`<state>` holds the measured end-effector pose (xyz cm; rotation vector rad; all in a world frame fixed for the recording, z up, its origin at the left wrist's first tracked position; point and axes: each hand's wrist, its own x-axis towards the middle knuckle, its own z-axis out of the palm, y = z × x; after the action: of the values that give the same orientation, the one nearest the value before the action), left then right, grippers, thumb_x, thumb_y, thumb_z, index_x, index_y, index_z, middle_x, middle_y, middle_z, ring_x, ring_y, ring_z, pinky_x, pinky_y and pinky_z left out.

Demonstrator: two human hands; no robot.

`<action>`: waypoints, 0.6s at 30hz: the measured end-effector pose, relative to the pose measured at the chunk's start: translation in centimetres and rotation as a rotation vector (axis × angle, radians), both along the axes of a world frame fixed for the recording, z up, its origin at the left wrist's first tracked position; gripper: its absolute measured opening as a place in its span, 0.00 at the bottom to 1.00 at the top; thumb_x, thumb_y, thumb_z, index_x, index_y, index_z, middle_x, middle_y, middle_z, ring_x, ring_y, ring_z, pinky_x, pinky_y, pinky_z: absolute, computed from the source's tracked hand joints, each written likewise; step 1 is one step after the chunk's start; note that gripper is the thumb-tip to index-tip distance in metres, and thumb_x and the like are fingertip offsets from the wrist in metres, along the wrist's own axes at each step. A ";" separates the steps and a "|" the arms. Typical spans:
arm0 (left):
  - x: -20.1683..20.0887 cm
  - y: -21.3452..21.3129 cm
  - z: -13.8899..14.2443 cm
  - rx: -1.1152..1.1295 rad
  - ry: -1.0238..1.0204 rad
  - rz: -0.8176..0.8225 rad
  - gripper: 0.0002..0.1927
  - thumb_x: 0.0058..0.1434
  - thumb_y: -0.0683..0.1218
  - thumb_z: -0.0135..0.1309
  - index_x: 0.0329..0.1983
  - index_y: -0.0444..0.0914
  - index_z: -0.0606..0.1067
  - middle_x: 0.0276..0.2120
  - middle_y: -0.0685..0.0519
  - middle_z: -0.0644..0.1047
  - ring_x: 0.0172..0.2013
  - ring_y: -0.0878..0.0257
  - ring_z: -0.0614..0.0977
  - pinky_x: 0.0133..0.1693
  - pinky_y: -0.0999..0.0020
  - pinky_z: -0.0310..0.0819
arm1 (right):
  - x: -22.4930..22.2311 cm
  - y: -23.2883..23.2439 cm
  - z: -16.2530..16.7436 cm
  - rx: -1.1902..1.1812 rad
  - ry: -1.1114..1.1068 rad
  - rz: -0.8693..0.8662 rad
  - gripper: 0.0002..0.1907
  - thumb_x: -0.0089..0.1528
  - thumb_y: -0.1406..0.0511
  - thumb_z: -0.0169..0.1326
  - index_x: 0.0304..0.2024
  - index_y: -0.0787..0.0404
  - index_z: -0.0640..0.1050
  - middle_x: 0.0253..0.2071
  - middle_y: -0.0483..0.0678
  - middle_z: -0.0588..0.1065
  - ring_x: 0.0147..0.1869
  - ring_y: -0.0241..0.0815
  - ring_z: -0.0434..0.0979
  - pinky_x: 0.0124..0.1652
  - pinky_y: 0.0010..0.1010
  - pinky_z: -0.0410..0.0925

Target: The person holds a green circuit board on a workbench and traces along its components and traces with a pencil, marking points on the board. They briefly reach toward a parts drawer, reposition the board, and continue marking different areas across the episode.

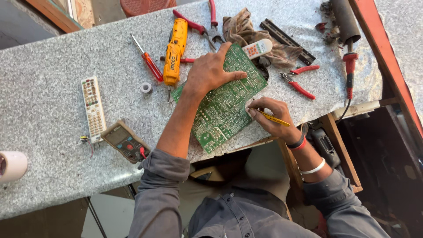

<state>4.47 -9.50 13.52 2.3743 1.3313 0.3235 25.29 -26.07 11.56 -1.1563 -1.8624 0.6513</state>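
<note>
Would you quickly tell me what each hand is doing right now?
Left hand: open, flat on the circuit board.
Right hand: closed on a yellow tool.

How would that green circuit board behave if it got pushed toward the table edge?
The circuit board looks flat and rigid, so it would probably slide rather than bend. One corner already overhangs the table edge, so it might tip off once the left hand lifts.

Left hand (211,70) flat, spread; right hand (271,112) fingers pinched.
</note>
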 end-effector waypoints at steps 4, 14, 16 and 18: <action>0.3 -0.2 0.3 -0.031 0.012 0.007 0.63 0.43 0.84 0.52 0.74 0.41 0.58 0.25 0.50 0.80 0.27 0.58 0.85 0.32 0.58 0.81 | 0.3 0.1 -0.2 0.020 0.038 0.048 0.05 0.64 0.68 0.59 0.42 0.62 0.79 0.37 0.48 0.80 0.38 0.40 0.81 0.39 0.31 0.73; 0.2 -0.2 0.3 -0.051 0.017 0.023 0.63 0.43 0.83 0.54 0.74 0.42 0.58 0.23 0.53 0.79 0.25 0.61 0.83 0.29 0.61 0.81 | -0.1 0.0 0.4 0.032 -0.014 0.072 0.07 0.63 0.71 0.59 0.44 0.62 0.79 0.37 0.49 0.80 0.37 0.42 0.81 0.38 0.33 0.73; 0.3 -0.2 0.2 -0.040 0.011 0.017 0.62 0.44 0.82 0.54 0.73 0.42 0.59 0.23 0.52 0.79 0.25 0.61 0.84 0.29 0.61 0.81 | -0.2 0.0 0.4 0.037 0.012 0.075 0.11 0.63 0.71 0.59 0.49 0.62 0.78 0.38 0.49 0.80 0.38 0.42 0.82 0.39 0.32 0.73; 0.3 -0.2 0.2 -0.025 0.001 0.009 0.62 0.45 0.82 0.55 0.73 0.41 0.59 0.23 0.52 0.79 0.24 0.61 0.84 0.29 0.61 0.81 | -0.2 0.0 0.2 0.030 0.058 0.076 0.18 0.63 0.72 0.59 0.56 0.62 0.76 0.39 0.50 0.81 0.39 0.41 0.82 0.40 0.32 0.74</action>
<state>4.76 -9.74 13.72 2.3490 1.3387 0.3057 25.08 -26.05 11.75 -1.0412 -1.8679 0.6895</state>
